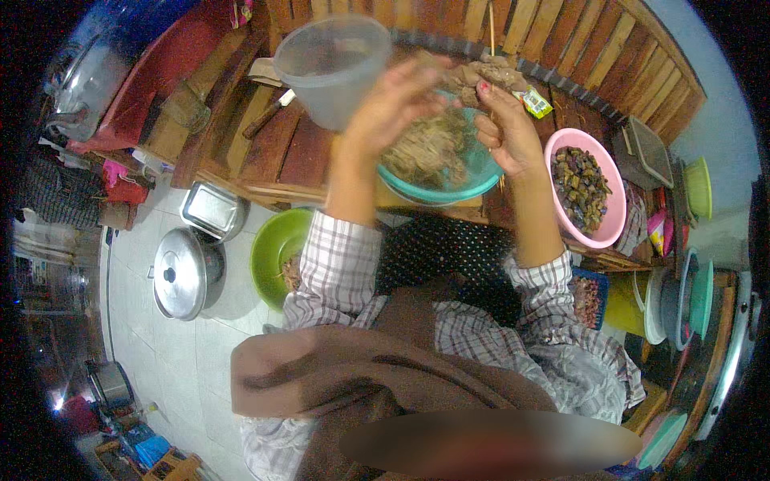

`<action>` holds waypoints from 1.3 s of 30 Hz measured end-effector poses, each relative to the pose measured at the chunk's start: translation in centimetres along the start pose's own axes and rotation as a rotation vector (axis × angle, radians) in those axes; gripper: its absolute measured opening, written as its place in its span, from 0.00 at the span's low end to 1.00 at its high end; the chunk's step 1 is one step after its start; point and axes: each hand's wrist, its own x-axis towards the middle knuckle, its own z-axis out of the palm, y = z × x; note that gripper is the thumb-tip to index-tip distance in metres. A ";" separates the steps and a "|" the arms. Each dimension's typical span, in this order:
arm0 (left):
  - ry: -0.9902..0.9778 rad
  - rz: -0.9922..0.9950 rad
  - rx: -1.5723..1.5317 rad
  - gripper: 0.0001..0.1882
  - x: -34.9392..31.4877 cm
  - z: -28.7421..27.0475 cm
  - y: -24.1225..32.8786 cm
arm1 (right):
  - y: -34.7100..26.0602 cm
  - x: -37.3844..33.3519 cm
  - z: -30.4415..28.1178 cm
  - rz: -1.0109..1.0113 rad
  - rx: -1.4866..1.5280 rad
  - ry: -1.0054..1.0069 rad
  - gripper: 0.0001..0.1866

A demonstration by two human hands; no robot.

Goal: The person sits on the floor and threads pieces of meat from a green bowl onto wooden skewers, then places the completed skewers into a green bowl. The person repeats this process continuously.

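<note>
Position of hands: my left hand [405,100] is raised above the left rear part of the teal bowl [439,198], fingers spread apart and blurred; whether it pinches a fragment, I cannot tell. My right hand [509,135] is at the bowl's right rear rim, thumb upright, fingers curled inward; I cannot confirm a piece between thumb and forefinger. The two hands are apart from each other. Location of material: a mound of pale brown strands [429,148] lies inside the bowl, and larger lumps [497,74] of similar colour lie just behind it. Status, by my judgement: the strands represent the portion already pulled apart; the lumps represent the portion not yet reduced, so the work is well advanced but incomplete. The exact remainder cannot be read, since my hands cover part of the area. Adjacent items: the translucent bucket [330,92] stands to the left, the pink basin [600,238] to the right, holding dark chopped pieces [581,188]
</note>
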 end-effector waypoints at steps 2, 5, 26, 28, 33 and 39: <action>-0.035 0.020 0.052 0.26 -0.3 0.1 0.3 | -0.1 -0.4 0.1 -0.066 -0.092 0.020 0.12; -0.111 0.051 0.105 0.29 -0.6 0.0 0.8 | -0.2 -0.9 0.7 -0.258 -0.387 0.112 0.17; 0.137 0.009 0.395 0.19 -0.4 0.3 0.4 | 0.1 -1.2 0.5 -0.027 -0.088 0.128 0.16; 0.045 -0.022 0.311 0.18 -0.6 0.1 0.3 | 0.2 -1.1 0.4 -0.029 -0.022 0.170 0.25; 0.015 0.085 0.200 0.16 -1.0 -0.6 -0.6 | 0.1 -1.1 0.1 0.027 0.081 -0.006 0.29; -0.274 -0.161 -0.598 0.16 0.9 -2.2 -2.1 | -0.3 -1.1 0.3 0.008 0.126 -0.070 0.28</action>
